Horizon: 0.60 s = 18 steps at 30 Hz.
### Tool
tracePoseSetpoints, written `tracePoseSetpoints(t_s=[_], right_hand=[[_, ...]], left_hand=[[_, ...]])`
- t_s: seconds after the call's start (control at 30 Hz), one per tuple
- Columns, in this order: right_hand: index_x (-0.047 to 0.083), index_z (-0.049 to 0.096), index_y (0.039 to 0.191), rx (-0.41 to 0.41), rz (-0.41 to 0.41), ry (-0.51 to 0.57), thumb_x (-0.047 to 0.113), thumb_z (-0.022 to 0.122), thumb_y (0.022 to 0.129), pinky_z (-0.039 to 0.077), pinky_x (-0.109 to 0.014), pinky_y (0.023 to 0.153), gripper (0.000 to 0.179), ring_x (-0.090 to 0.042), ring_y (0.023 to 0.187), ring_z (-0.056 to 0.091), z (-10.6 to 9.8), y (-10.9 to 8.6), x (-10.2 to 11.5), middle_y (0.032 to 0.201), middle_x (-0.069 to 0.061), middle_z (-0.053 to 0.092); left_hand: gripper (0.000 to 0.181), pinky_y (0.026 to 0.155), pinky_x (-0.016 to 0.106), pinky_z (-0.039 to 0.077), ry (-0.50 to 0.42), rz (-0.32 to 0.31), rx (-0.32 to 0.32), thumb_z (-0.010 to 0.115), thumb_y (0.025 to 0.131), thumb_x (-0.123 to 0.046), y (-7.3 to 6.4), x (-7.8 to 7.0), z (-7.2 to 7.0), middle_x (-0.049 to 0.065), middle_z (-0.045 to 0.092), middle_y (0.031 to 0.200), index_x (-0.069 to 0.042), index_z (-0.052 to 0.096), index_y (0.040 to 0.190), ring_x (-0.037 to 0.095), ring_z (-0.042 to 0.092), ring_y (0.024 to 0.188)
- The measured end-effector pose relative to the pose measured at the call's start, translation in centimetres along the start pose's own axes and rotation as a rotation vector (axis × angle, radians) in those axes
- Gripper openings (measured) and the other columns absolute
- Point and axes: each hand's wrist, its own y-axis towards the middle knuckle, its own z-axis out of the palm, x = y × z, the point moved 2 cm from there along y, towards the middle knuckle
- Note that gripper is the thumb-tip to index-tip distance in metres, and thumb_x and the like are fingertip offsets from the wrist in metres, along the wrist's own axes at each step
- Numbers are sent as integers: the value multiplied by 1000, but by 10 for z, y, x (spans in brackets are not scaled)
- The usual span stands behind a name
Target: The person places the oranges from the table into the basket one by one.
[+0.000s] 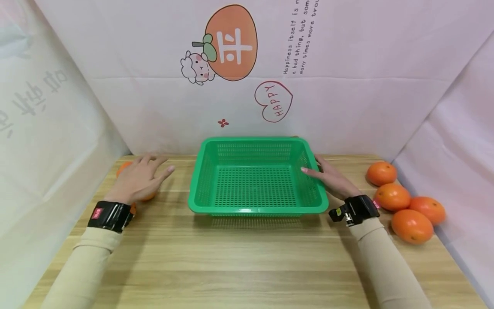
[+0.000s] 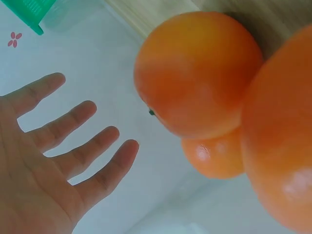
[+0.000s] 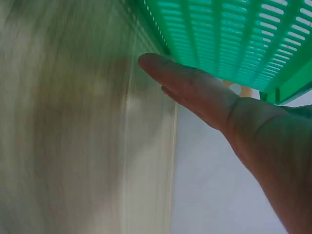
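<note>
A green plastic basket [image 1: 254, 210] with slotted walls stands in the middle of the wooden table, and no fruit shows inside it. My right hand [image 1: 328, 176] holds its right rim, thumb over the edge and fingers along the outer wall. In the right wrist view those fingers [image 3: 195, 87] lie fairly straight against the slotted side [image 3: 214, 34]. My left hand [image 1: 137, 178] hovers at the left with spread fingers, above several oranges it partly hides. The left wrist view shows that palm [image 2: 29, 185] bare, apart from a large orange [image 2: 197, 73].
Several more oranges [image 1: 411, 225] lie grouped at the table's right side. White printed cloth [image 1: 154, 111] rises behind the table and on both sides. Wood surface [image 1: 231, 266] shows in front of the basket.
</note>
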Motion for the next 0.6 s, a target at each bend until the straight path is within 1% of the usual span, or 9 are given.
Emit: tracePoseSetpoints(t_s=[0.1,0.3,0.47,0.6], right_hand=[[19,-5,170,9,-16,24,34,59,107,60,-49,99,91,-53,141,48,3,-1,-3,167,-29,28],[13,-4,170,-3,-21,36,33,56,108,61,-52,97,88,-55,139,50,6,-4,-7,163,-33,32],[9,-1,169,-8,-22,40,34,55,108,61,-50,96,87,-53,136,54,8,-3,-8,160,-35,36],[9,0,169,18,-12,82,36,52,110,61,-51,97,84,-48,135,57,8,-2,-10,160,-35,37]], left_hand=[[82,113,76,36,-2,-10,0,25,105,-71,-4,3,0,25,41,162,-13,45,159,53,34,150],[84,113,74,35,5,-12,-10,26,105,-71,-12,9,0,28,43,159,-9,47,157,57,39,144],[81,111,75,36,-4,-21,-34,33,105,-70,-23,14,-2,30,45,156,-8,49,155,61,40,139],[83,107,76,39,10,-32,-38,40,102,-73,-31,18,-4,30,45,154,-9,50,154,59,40,140]])
